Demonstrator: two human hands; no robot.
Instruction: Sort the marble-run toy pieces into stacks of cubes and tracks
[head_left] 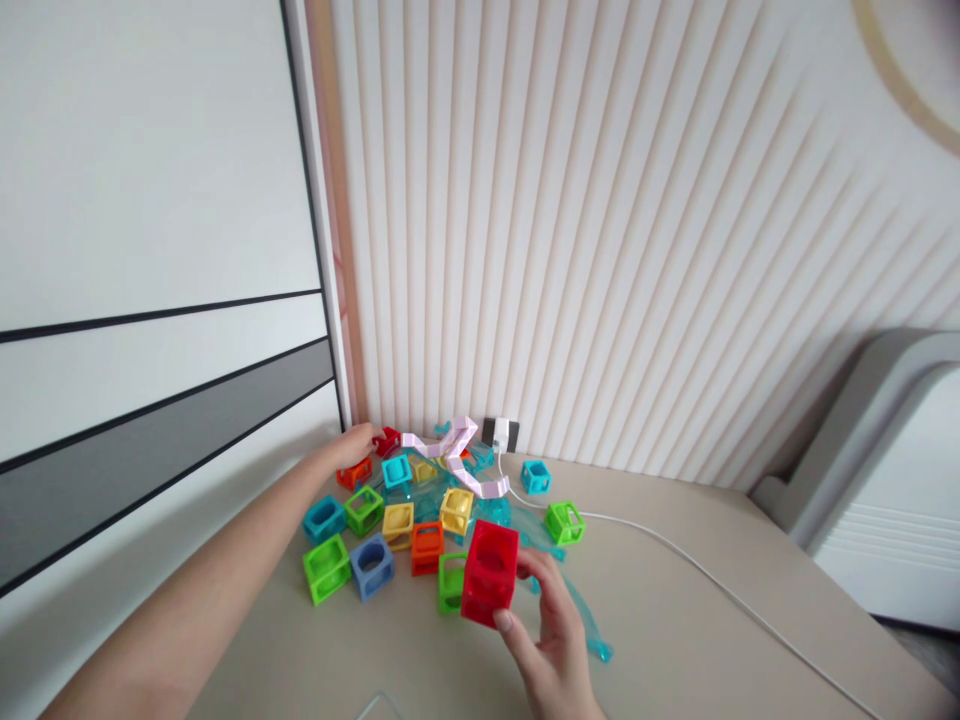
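Red block (pixel 490 572) sits pinched between thumb and fingers of the right hand (pixel 553 632), in front of a green block (pixel 451 583); steady pressure on its solid edges should suit the hollow frame. At the far red block (pixel 388 441), the left hand's (pixel 361 440) grip is unclear.

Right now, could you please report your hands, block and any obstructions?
Right hand holding red block. Left hand at far red block. Green block partly hidden behind held one. White cable crosses table.
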